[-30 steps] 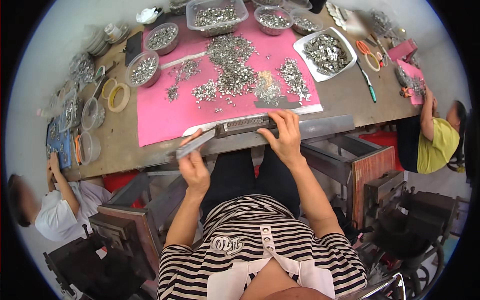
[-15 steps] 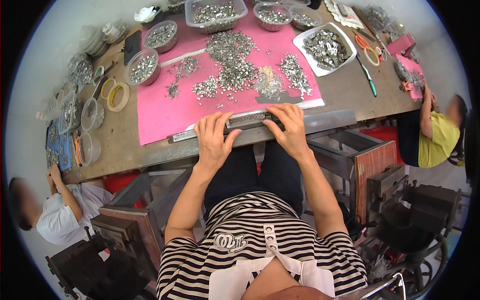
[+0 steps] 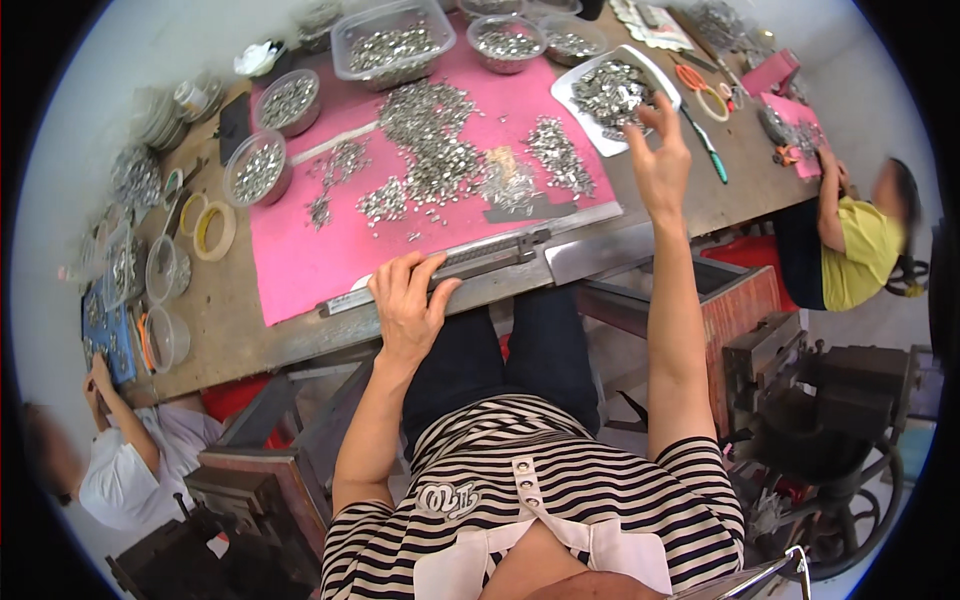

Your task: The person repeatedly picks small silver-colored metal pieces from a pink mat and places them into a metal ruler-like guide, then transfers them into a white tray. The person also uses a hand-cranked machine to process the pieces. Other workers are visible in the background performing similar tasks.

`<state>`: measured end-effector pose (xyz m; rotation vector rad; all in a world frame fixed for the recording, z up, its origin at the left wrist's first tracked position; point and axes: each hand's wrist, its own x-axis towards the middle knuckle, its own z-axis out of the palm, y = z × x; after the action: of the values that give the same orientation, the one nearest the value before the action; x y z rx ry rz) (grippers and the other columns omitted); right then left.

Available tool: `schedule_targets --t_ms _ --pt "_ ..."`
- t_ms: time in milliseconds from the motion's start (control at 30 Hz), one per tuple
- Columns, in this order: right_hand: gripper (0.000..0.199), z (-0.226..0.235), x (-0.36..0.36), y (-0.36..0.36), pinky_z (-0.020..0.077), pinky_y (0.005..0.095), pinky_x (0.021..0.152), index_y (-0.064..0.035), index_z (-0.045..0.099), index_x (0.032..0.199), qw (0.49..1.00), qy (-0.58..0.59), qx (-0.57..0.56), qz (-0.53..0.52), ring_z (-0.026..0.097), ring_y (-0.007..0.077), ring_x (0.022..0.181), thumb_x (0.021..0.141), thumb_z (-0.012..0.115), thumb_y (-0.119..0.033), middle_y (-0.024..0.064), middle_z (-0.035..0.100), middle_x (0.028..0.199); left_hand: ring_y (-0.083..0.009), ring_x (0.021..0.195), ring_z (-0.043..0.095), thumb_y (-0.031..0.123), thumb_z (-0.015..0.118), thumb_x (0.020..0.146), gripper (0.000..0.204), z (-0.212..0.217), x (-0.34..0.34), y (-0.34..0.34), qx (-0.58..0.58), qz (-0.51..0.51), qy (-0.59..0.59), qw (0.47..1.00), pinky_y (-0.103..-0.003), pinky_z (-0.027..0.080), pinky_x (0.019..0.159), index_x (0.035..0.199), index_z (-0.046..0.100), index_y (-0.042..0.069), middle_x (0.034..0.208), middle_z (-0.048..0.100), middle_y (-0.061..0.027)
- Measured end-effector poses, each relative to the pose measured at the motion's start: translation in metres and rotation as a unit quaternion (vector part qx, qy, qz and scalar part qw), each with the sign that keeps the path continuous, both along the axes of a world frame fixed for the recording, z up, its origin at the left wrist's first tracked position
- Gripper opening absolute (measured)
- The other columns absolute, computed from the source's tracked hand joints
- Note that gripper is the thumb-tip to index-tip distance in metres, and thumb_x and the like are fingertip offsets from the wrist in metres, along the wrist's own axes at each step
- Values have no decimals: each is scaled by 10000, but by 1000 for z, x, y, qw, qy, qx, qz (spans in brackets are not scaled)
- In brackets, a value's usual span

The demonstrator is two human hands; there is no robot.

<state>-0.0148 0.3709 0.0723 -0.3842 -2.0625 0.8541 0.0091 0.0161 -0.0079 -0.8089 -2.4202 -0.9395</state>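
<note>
A long, narrow metal bar (image 3: 490, 258) with a slotted channel lies along the near edge of the pink mat (image 3: 290, 275). My left hand (image 3: 408, 305) grips its left part, fingers over the top and thumb on the near side. Off to the right, my right hand (image 3: 660, 165) is raised, with its fingers apart and nothing visible in them. It is closest to a white square tray (image 3: 668, 88) full of small metal pieces, overlapping the tray's near right side. Beyond the bar, loose small metal pieces (image 3: 430, 140) are heaped on the mat.
Plastic tubs of metal pieces (image 3: 390, 45) line the far side. Tape rolls (image 3: 215, 230) lie at left; orange-handled scissors (image 3: 692, 78) and a green-handled tool (image 3: 715, 160) at right. Two other people work at the far left and right. Machines (image 3: 810, 420) stand beside me.
My right hand has let go of the bar and moved right and away to the white tray. My left hand stays on the bar. The whole view has shifted and tilted slightly.
</note>
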Motion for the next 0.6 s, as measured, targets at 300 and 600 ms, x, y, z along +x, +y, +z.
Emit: schedule_targets --t_ms 300,600 --pt "119 -55 62 -33 431 416 851 -88 744 1009 968 -154 133 144 622 268 929 897 721 -58 67 650 917 -282 1056 575 253 839 821 371 5 0 3 -7 3 -20 1000 -441 374 965 1142 733 100 1094 647 -80" --pt "90 -60 54 -30 423 415 851 -82 712 969 948 -155 218 170 590 280 941 884 730 -60 71 607 910 -246 1065 595 156 766 877 148 27 -56 94 -9 -167 16 986 -457 343 1009 1019 731 135 1041 670 -26"
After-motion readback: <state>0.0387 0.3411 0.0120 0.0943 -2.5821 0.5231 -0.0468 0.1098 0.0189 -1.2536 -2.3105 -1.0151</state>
